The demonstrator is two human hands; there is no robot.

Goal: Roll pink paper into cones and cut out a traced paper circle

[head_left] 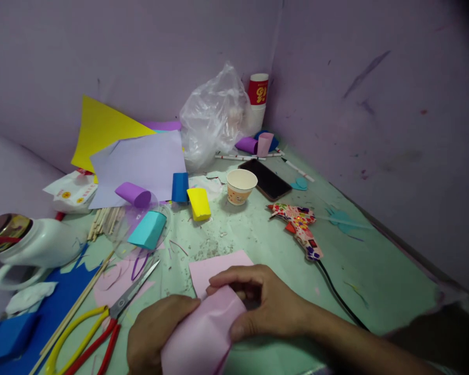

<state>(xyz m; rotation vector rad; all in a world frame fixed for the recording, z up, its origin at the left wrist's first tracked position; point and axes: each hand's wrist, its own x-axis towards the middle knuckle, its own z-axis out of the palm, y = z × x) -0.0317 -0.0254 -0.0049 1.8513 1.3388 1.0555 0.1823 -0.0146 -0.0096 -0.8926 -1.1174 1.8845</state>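
1. Head view: found at six o'clock, folded pink paper point(203, 333), held between both hands; flat pink sheet point(219, 264) just beyond, toward twelve.
2. Judged light, bendable, easily creased. Best taken by opposite side edges, lightly, clear of the bulging middle.
3. Left hand point(156, 328), seven o'clock: bent around paper's left side; hidden fingers, cannot tell spread.
4. Right hand point(268, 302), near half past five: forearm angled toward ten, thumb against right edge, fingers curled at far end, apparently pinching paper.

Curled pink paper point(201, 336) partly off-frame
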